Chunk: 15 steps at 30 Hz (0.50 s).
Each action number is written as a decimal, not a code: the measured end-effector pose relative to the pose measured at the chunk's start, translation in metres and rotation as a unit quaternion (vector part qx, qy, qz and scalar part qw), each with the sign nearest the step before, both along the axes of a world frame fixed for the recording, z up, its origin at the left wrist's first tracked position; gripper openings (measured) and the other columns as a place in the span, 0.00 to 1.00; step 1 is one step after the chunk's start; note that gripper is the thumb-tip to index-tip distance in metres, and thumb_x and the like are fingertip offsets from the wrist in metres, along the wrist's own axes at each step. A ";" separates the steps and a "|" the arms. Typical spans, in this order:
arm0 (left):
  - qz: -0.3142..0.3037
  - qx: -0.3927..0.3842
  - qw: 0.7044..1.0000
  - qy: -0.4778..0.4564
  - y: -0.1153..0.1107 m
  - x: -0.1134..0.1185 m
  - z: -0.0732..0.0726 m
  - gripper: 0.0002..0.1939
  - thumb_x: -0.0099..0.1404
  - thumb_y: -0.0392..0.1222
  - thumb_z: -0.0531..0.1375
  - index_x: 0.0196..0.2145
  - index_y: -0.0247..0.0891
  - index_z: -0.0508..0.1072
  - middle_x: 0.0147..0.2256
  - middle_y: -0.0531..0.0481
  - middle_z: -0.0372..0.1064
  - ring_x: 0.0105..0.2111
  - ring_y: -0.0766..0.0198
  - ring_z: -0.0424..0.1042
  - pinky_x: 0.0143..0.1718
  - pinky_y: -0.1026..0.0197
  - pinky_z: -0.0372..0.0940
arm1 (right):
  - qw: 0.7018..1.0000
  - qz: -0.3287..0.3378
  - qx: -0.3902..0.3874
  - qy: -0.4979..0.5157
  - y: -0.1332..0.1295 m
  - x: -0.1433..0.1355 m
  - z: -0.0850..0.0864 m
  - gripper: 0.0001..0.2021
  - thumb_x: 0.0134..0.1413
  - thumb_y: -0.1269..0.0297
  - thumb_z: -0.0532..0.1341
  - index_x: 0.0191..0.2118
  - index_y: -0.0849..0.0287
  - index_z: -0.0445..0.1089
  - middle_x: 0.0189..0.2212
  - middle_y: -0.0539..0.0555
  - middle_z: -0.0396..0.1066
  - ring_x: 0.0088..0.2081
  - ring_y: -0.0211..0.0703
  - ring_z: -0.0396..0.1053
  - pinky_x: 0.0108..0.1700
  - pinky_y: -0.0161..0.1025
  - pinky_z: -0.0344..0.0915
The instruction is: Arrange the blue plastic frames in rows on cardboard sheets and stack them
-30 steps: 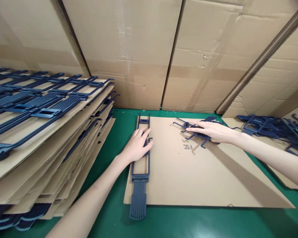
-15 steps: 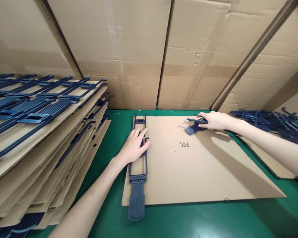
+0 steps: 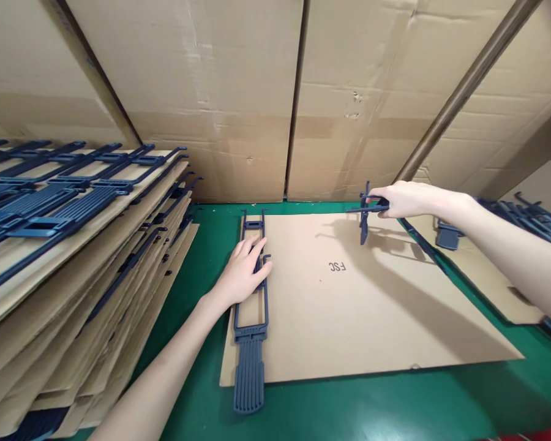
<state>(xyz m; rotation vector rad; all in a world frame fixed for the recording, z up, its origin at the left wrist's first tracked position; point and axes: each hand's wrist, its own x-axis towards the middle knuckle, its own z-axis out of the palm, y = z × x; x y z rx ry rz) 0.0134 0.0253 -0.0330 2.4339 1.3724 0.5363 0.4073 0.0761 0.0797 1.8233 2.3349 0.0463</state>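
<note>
On the cardboard sheet [image 3: 330, 318], at its left side, lies a long dark blue plastic frame [image 3: 250, 331] with a ribbed paddle end that overhangs the near edge. My left hand [image 3: 244, 269] rests on the frame's middle, thumb apart from the fingers; a small hooked end pokes out beside the thumb. Above the sheet's far right part, my right hand [image 3: 406, 199] is closed round another dark blue plastic piece [image 3: 363, 214] with thin arms and hooks. The piece is raised off the sheet and throws a shadow on it. My fingers hide much of its shape.
At the left rises a tall stack of cardboard sheets [image 3: 133, 263] layered with dark blue plastic frames [image 3: 87, 202]. On the right, loose plastic parts [image 3: 528, 214] lie by another cardboard sheet [image 3: 491, 275]. Large cartons [image 3: 239, 110] stand behind the green table [image 3: 349, 410].
My right hand has lifted a little and moved right, turning the plastic piece so its flat end points down edge-on. My left hand stays on the frame. The view has shifted slightly.
</note>
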 end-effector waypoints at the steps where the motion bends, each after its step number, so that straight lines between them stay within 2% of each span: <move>1: 0.000 0.002 1.000 -0.001 0.000 0.000 0.000 0.28 0.68 0.50 0.49 0.62 0.35 0.56 0.63 0.40 0.48 0.64 0.50 0.45 0.63 0.47 0.47 | 1.000 0.000 0.000 -0.012 0.000 -0.002 0.000 0.15 0.45 0.55 0.60 0.40 0.55 0.70 0.26 0.54 0.72 0.26 0.51 0.69 0.26 0.42 0.62; 4: -0.001 0.007 1.000 -0.001 0.000 0.000 -0.001 0.28 0.68 0.50 0.49 0.62 0.36 0.56 0.63 0.40 0.48 0.64 0.50 0.45 0.63 0.46 0.47 | 0.999 0.017 0.031 0.015 -0.002 -0.009 -0.003 0.22 0.51 0.44 0.55 0.43 0.56 0.69 0.32 0.57 0.74 0.33 0.53 0.71 0.33 0.44 0.65; 6: -0.002 0.009 1.000 0.000 0.000 0.000 -0.001 0.28 0.68 0.50 0.49 0.62 0.37 0.56 0.63 0.41 0.48 0.64 0.50 0.46 0.63 0.45 0.48 | 0.997 0.017 0.064 0.039 -0.004 -0.012 -0.006 0.25 0.54 0.41 0.51 0.44 0.56 0.69 0.35 0.58 0.74 0.35 0.53 0.72 0.35 0.46 0.66; 10: -0.001 0.010 1.000 0.000 0.001 0.000 -0.002 0.28 0.68 0.50 0.49 0.62 0.36 0.56 0.63 0.40 0.49 0.64 0.50 0.46 0.63 0.45 0.47 | 0.995 -0.001 0.095 0.037 -0.002 -0.008 -0.008 0.24 0.55 0.43 0.51 0.46 0.56 0.70 0.35 0.58 0.74 0.35 0.54 0.71 0.36 0.48 0.66; 15: 0.000 0.013 1.000 -0.006 0.001 0.000 -0.002 0.28 0.67 0.50 0.50 0.62 0.38 0.56 0.63 0.41 0.49 0.63 0.50 0.47 0.62 0.45 0.48 | 0.996 -0.072 0.060 -0.011 0.006 0.006 0.001 0.19 0.52 0.48 0.55 0.41 0.55 0.74 0.28 0.60 0.72 0.30 0.57 0.69 0.32 0.51 0.65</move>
